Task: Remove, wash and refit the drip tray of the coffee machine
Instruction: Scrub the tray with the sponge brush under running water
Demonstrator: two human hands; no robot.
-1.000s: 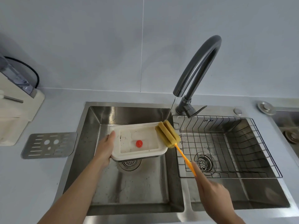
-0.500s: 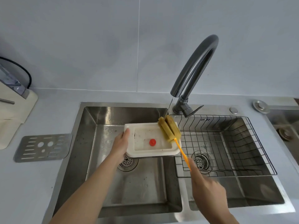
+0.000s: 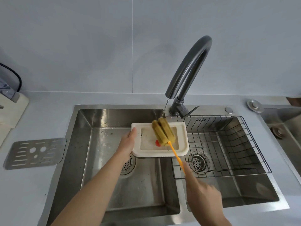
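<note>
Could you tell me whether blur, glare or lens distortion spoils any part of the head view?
Head view: the right hand is smeared by motion blur, the sponge brush slightly soft; the left hand and drip tray are sharp. Bright reflections streak the sink wall. Wide-angle distortion bows the counter and sink edges outward. Lighting is even, shadows soft.

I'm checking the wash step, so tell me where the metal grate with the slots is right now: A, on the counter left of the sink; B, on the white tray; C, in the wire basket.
A: the metal grate lies flat on the counter, left of the sink.
</note>
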